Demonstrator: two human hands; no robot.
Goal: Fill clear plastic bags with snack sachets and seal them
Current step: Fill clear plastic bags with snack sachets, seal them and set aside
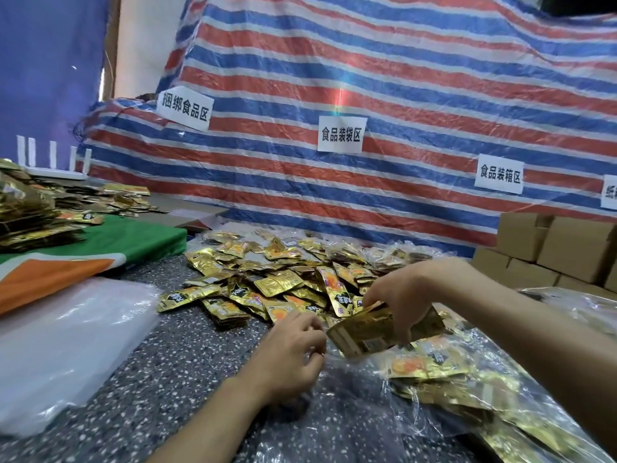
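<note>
Speckled counter (173, 379) before striped tarp (400, 78): right hand (404, 295) grips sachet stack (370, 332), left hand (290, 355) pinches clear bag (347, 389).

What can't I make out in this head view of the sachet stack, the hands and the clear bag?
All in the head view:
- Sachet count in the stack: the sachets overlap, and the right hand covers its top.
- Left hand grip: the curled fingers hide whether they pinch the clear bag.
- Bag mouth: the film's edge is too faint against the speckled table.
- Rightmost paper sign: cut off by the frame edge.
</note>
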